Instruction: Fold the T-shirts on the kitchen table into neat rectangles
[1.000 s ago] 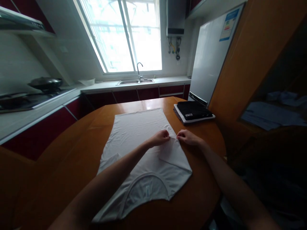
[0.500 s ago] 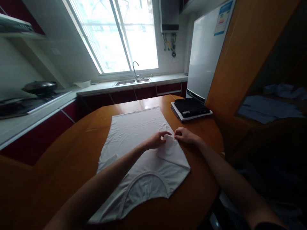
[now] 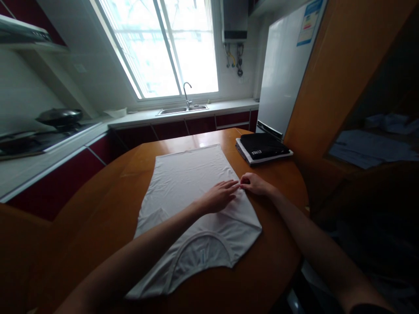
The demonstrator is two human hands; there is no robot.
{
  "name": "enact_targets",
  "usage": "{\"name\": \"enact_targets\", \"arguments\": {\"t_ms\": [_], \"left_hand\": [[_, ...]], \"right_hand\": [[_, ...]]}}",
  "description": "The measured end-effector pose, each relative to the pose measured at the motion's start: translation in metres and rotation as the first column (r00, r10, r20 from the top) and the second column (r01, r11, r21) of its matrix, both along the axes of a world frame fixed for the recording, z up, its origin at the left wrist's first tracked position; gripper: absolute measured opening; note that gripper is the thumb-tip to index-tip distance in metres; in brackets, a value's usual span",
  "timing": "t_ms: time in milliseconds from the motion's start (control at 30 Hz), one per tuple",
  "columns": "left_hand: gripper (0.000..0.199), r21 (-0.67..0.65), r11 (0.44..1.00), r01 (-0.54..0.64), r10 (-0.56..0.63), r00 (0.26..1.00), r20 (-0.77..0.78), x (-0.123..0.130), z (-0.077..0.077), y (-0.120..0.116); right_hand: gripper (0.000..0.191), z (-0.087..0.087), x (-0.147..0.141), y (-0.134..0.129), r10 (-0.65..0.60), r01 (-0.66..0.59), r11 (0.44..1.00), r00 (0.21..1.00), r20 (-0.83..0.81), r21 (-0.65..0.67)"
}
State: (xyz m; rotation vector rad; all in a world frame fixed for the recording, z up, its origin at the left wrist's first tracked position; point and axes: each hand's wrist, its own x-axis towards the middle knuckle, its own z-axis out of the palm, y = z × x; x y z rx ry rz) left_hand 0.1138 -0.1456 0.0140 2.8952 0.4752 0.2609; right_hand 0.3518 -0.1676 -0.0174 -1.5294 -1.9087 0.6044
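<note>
A white T-shirt [image 3: 186, 174] lies spread on the wooden table, its neckline towards me and its hem towards the window. Its right sleeve is folded inward over the body. My left hand [image 3: 218, 196] rests flat on that folded sleeve, fingers stretched out towards the shirt's right edge. At that edge, my right hand [image 3: 254, 183] has its fingers pinched together on the cloth, just beyond the left fingertips. The left forearm crosses over the shirt and covers part of its left sleeve.
A round wooden table [image 3: 131, 168] carries the shirt. Folded clothes with a black garment [image 3: 265, 146] on top lie at its far right. Beyond are a counter with a sink [image 3: 181, 110], a stove with a pan [image 3: 60, 117], and a refrigerator [image 3: 281, 69].
My left hand has gone from pinching up a corner of the sleeve to lying flat on it, and the raised cloth is now down. My right hand stays at the shirt's edge.
</note>
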Motion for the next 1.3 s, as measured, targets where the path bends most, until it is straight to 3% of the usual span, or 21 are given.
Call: {"name": "enact_targets", "arguments": {"t_ms": [133,267,367,433,500,633,733,833,933,1033,1167,1300], "left_hand": [[0.059,-0.101,0.995,0.004,-0.02,0.987,-0.159,-0.006,-0.005,0.003],[0.057,-0.151,0.985,-0.081,0.081,0.997,-0.007,-0.031,0.03,0.019],[0.059,-0.124,0.966,-0.227,0.24,0.965,0.103,-0.07,0.058,0.029],[0.059,-0.096,0.935,-0.342,0.352,0.928,0.12,-0.104,0.063,0.029],[0.059,-0.066,0.881,-0.468,0.472,0.876,0.098,-0.139,0.055,0.024],[0.058,-0.009,0.785,-0.619,0.619,0.785,0.011,-0.195,0.02,0.004],[0.061,0.011,0.757,-0.653,0.652,0.754,-0.078,-0.216,-0.008,-0.01],[0.062,0.035,0.741,-0.671,0.669,0.731,-0.138,-0.22,-0.025,-0.017],[0.06,0.021,0.742,-0.67,0.67,0.74,-0.069,-0.219,-0.029,-0.013],[0.051,-0.03,0.719,-0.695,0.695,0.717,0.056,-0.223,-0.024,-0.005],[0.028,-0.024,0.621,-0.784,0.784,0.621,0.003,-0.232,-0.018,0.001],[0.018,-0.031,0.624,-0.781,0.782,0.623,0.018,-0.236,-0.019,0.001]], "right_hand": [[0.008,0.001,0.002,-0.001,0.007,-0.007,1.0,1.0,0.011,-0.002],[0.021,0.009,-0.006,-0.006,-0.089,0.078,0.988,0.993,0.079,0.136],[0.033,0.016,-0.028,-0.015,-0.19,0.16,0.942,0.979,0.074,0.297],[0.039,0.016,-0.049,-0.023,-0.184,0.14,0.938,0.976,0.115,0.316],[0.048,0.011,-0.072,-0.032,-0.141,0.08,0.959,0.966,0.215,0.272],[0.065,-0.007,-0.102,-0.046,-0.085,0.025,0.988,0.911,0.404,0.151],[0.074,-0.016,-0.106,-0.05,-0.022,-0.012,0.998,0.877,0.481,0.067],[0.078,-0.014,-0.102,-0.05,0.011,-0.029,0.999,0.856,0.518,0.027],[0.077,-0.008,-0.1,-0.051,-0.016,-0.019,0.998,0.848,0.529,0.06],[0.073,-0.007,-0.101,-0.055,-0.036,-0.008,0.997,0.844,0.535,0.079],[0.075,-0.015,-0.104,-0.06,-0.002,-0.005,1.0,0.826,0.564,0.011],[0.078,-0.017,-0.103,-0.06,0.01,-0.007,1.0,0.817,0.576,-0.008]]}}
